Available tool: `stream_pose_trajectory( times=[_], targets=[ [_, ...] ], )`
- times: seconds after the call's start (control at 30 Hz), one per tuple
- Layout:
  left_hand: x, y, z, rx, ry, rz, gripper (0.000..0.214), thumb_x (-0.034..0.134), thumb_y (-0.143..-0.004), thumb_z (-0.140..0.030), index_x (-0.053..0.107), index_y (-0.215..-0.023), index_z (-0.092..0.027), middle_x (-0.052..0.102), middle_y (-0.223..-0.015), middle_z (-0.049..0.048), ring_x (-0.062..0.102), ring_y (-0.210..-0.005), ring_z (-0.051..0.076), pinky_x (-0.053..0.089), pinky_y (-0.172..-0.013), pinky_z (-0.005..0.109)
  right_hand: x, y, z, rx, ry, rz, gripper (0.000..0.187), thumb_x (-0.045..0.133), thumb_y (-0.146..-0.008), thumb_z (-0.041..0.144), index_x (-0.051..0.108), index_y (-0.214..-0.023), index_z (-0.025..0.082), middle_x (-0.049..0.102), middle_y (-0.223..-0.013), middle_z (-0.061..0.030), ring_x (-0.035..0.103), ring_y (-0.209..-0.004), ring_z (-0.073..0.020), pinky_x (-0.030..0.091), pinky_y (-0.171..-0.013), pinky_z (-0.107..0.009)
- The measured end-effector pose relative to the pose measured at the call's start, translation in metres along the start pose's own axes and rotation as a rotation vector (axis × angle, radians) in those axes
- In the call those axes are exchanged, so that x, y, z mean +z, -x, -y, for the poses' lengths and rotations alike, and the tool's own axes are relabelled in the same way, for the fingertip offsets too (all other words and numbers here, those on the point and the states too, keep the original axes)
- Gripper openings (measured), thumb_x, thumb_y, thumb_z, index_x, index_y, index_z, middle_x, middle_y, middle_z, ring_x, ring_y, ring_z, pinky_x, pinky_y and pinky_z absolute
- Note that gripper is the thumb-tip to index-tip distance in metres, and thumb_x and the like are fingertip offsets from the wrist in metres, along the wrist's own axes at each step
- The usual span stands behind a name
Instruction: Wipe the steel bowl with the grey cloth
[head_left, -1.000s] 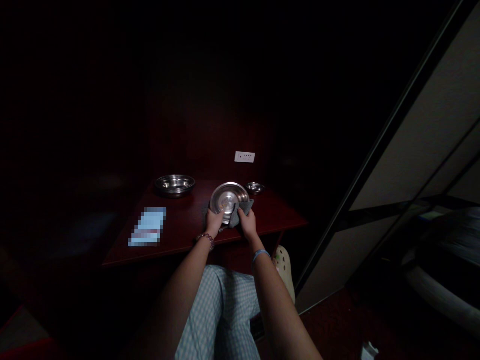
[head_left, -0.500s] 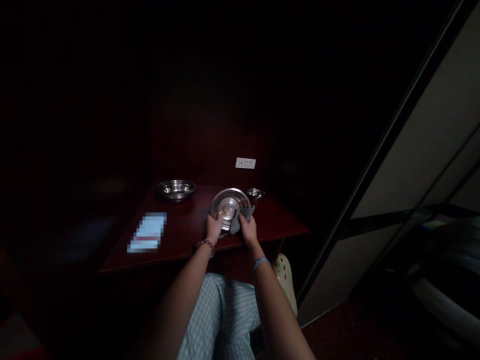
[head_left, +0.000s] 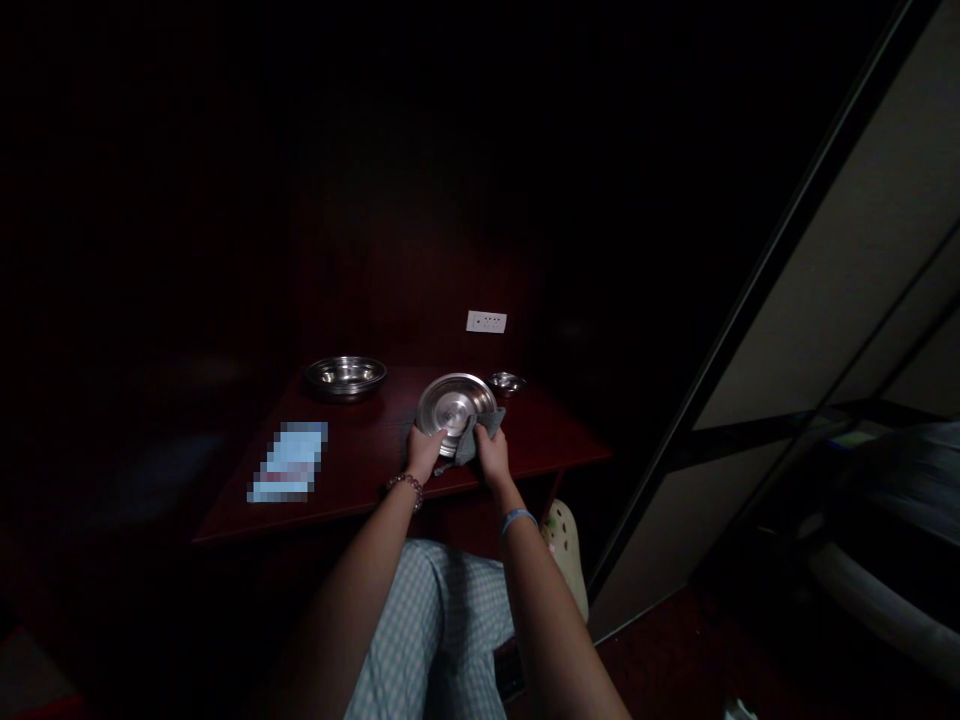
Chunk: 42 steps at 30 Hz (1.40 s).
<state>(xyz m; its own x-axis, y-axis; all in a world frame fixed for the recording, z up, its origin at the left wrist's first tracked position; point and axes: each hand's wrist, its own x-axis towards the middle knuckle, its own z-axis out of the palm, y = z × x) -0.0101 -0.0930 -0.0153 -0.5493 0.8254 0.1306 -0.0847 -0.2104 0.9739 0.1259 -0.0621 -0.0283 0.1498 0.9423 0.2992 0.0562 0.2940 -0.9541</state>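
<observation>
Basin [head_left: 451, 413] nearly unmoved: shiny, round, tilted.

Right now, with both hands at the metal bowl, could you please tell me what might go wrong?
The right hand grips the bowl through a grey cloth, so that hold may slip. If the left hand also lost the rim, the bowl could fall, perhaps over the front edge of the table, which is close by. A swing rightward might knock the small bowl just beyond it.
</observation>
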Motion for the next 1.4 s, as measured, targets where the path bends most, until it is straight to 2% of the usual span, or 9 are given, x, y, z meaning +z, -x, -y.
stream_pose_trajectory(
  times=[0.1, 0.3, 0.57, 0.73, 1.1, 1.4],
  targets=[
    [0.000, 0.001, -0.002, -0.057, -0.031, -0.014, 0.027, 0.075, -0.072, -0.008, 0.072, -0.099, -0.011, 0.079, -0.106, 0.0161, 0.075, -0.109, 0.030, 0.056, -0.100, 0.043, 0.000, -0.001, -0.002, -0.006, -0.007, 0.016, 0.026, 0.063, -0.080, 0.042, 0.072, -0.093, 0.021, 0.080, -0.098, -0.0074, 0.074, -0.097, -0.0263, 0.055, -0.086, -0.032],
    [0.000, 0.008, -0.016, -0.102, -0.093, -0.070, 0.023, 0.074, -0.078, -0.008, 0.069, -0.101, -0.009, 0.076, -0.112, 0.0228, 0.073, -0.114, 0.033, 0.055, -0.102, 0.043, 0.002, 0.000, 0.002, 0.012, -0.005, 0.014, 0.028, 0.062, -0.079, 0.042, 0.072, -0.093, 0.020, 0.079, -0.095, -0.0073, 0.073, -0.094, -0.0266, 0.055, -0.085, -0.033],
    [-0.001, 0.008, -0.015, -0.099, -0.052, -0.070, 0.019, 0.074, -0.077, -0.014, 0.074, -0.096, -0.016, 0.079, -0.096, 0.0147, 0.074, -0.111, 0.031, 0.055, -0.103, 0.040, 0.002, 0.001, 0.005, 0.032, -0.028, 0.009, 0.031, 0.063, -0.077, 0.043, 0.072, -0.092, 0.018, 0.080, -0.093, -0.0063, 0.073, -0.092, -0.0249, 0.055, -0.081, -0.029],
    [-0.001, 0.008, -0.016, -0.116, -0.039, -0.047, 0.016, 0.071, -0.080, -0.014, 0.074, -0.096, -0.013, 0.079, -0.101, 0.0180, 0.073, -0.115, 0.033, 0.054, -0.105, 0.041, 0.003, 0.001, 0.006, 0.025, -0.049, 0.014, 0.029, 0.063, -0.076, 0.042, 0.072, -0.091, 0.018, 0.079, -0.090, -0.0056, 0.072, -0.090, -0.0246, 0.055, -0.079, -0.029],
    [0.000, 0.007, -0.016, -0.111, 0.002, -0.059, 0.028, 0.075, -0.075, -0.015, 0.074, -0.103, -0.014, 0.079, -0.100, 0.0164, 0.073, -0.115, 0.033, 0.054, -0.106, 0.043, 0.001, 0.000, 0.004, 0.001, -0.041, 0.020, 0.032, 0.064, -0.076, 0.045, 0.072, -0.091, 0.017, 0.080, -0.092, -0.0072, 0.073, -0.090, -0.0248, 0.054, -0.080, -0.029],
    [-0.001, 0.009, -0.018, -0.094, -0.002, -0.046, 0.023, 0.073, -0.077, -0.011, 0.074, -0.099, -0.015, 0.079, -0.100, 0.0166, 0.072, -0.118, 0.034, 0.055, -0.105, 0.040, 0.002, -0.003, -0.001, 0.003, -0.074, 0.012, 0.032, 0.067, -0.074, 0.044, 0.073, -0.091, 0.017, 0.080, -0.090, -0.0066, 0.073, -0.090, -0.0251, 0.055, -0.081, -0.030]
  ],
)
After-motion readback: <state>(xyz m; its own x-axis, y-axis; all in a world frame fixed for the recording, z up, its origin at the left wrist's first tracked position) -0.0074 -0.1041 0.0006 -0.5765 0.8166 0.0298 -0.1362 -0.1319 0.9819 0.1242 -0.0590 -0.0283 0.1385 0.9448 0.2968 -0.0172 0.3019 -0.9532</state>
